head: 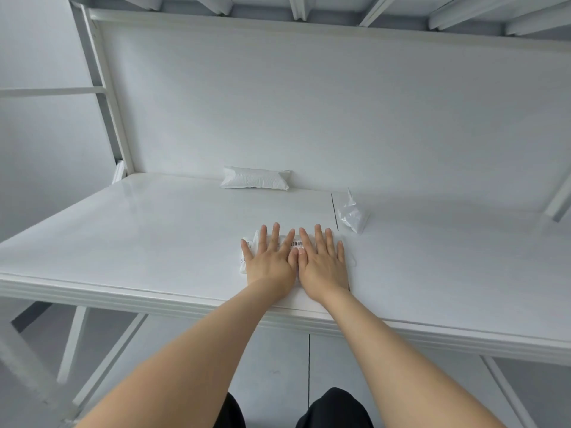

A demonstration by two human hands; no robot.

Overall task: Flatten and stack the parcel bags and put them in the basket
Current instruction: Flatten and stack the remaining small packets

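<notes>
left hand [270,261]: bare, five fingers, nails short where they show
right hand [323,262]: bare, thumbnail short and plain
left forearm [210,350]: bare skin down to the picture's lower edge
right forearm [392,359]: bare in the same way
left leg [231,415]: plain black cloth, only a sliver showing
right leg [336,409]: same black cloth, matte, rounded at the top

Both flat hands [298,262] on parcel bag [247,257]

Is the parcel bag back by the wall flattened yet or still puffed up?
Puffed up: the back parcel bag bulges like a pillow, its sides rounded, not flat.
</notes>
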